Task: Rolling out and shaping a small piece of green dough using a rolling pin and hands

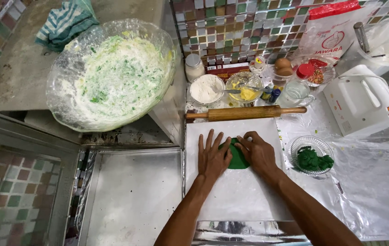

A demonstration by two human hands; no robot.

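Observation:
A flat piece of green dough (238, 158) lies on a white board (235, 191) in the middle of the counter. My left hand (212, 157) rests flat on the board with fingers spread, its edge touching the dough's left side. My right hand (259, 152) lies on top of the dough, pressing it with fingers and palm. Most of the dough is hidden under my hands. A wooden rolling pin (245, 113) lies across the board's far edge.
A small glass bowl of green dough pieces (313, 157) sits right of the board. Behind are bowls of flour (206, 89) and yellow mix (245, 86), eggs (283, 66), a white hand mixer (361, 102). A large glass bowl (112, 73) stands far left, a metal tray (133, 196) left.

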